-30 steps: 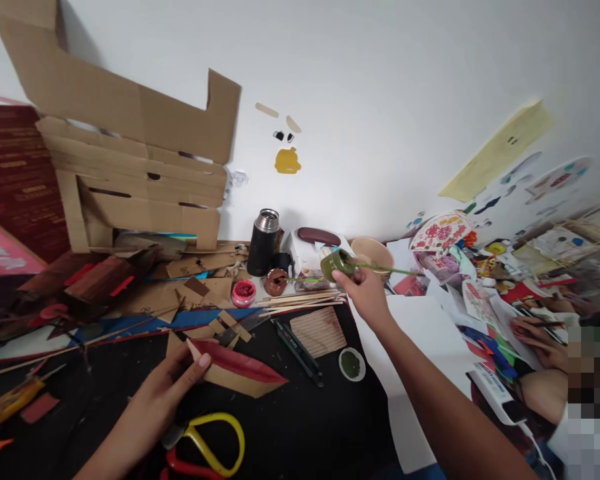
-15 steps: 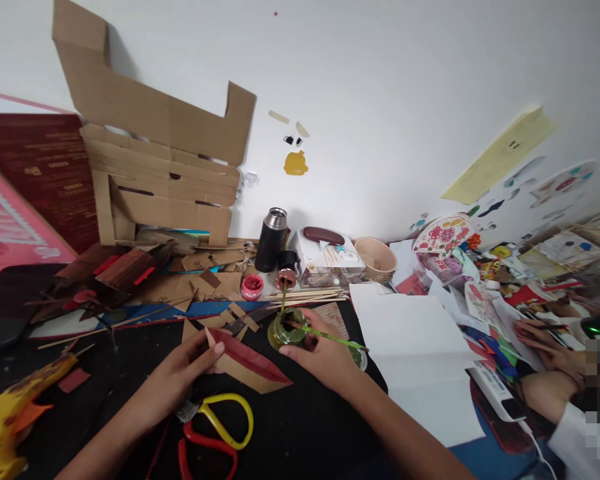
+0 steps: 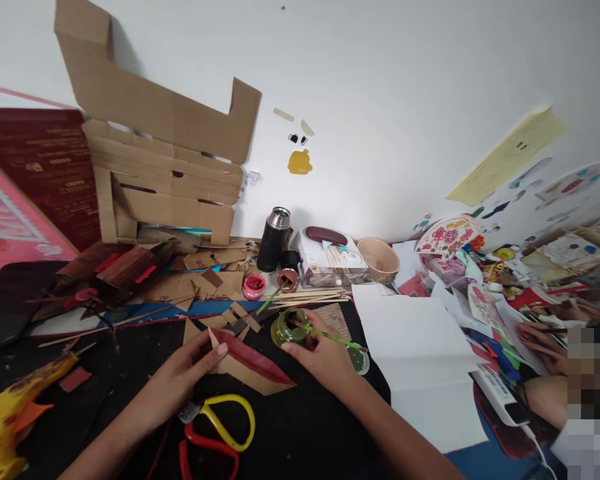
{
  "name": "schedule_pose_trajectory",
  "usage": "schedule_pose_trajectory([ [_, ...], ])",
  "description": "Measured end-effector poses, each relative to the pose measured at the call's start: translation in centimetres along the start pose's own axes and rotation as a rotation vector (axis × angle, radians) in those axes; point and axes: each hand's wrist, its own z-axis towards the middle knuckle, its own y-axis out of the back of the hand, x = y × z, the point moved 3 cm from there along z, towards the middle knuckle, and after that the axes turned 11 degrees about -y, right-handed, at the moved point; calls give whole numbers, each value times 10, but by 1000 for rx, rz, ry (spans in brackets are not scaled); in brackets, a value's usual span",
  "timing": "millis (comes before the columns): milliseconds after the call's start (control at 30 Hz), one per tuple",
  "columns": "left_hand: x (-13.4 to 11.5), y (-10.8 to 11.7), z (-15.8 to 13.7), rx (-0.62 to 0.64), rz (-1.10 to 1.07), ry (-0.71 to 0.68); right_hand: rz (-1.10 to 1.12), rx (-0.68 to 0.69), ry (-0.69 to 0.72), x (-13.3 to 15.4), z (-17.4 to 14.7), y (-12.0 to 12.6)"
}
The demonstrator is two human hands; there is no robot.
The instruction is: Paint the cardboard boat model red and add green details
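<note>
My left hand [image 3: 190,370] pinches the left end of a folded cardboard piece shaped like a boat [image 3: 253,363], dark red inside and bare brown on its near side. My right hand [image 3: 327,353] is wrapped round a glass jar of green paint [image 3: 283,328]. A green-stained brush [image 3: 330,337] lies across the jar's mouth and over this hand. Behind the jar, another green-stained stick [image 3: 270,300] leans at the open brown paint jar [image 3: 289,280]. Scissors with one yellow and one red handle [image 3: 250,420] lie nearer me.
A pink paint pot [image 3: 254,285], a black flask [image 3: 274,240] and wooden sticks [image 3: 313,298] stand or lie behind. White paper [image 3: 410,333] spreads at right beside a power strip [image 3: 500,397]. A yellow glue gun [image 3: 10,413] is at left. Another person's hand [image 3: 543,343] shows far right.
The green-stained stick by the brown jar has swung from nearly upright to leaning left, its lower end away from the green jar. Both hands keep their holds. The view has shifted slightly.
</note>
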Motion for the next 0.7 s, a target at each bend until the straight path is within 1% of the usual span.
schedule_pose_trajectory([
  [67, 0, 0, 0, -5, 3, 5, -10, -7, -29, -7, 2, 4],
  [133, 1, 1, 0, -2, 0, 10, -5, -1, -23, -12, 0, 6],
  [267, 3, 3, 0, 16, -21, 21, -16, 45, 63, -11, -7, 0],
  [333, 4, 5, 0, -8, -38, 20, -50, 79, 84, -7, -7, -6],
  [400, 4, 7, 0, -28, -48, 24, -87, 111, 68, -3, -3, -12],
  [533, 3, 13, -1, -46, -10, 35, -135, 103, 81, 0, 11, -20],
  [700, 7, 28, 0, -79, 74, -20, -180, 122, 128, -4, 20, -23],
])
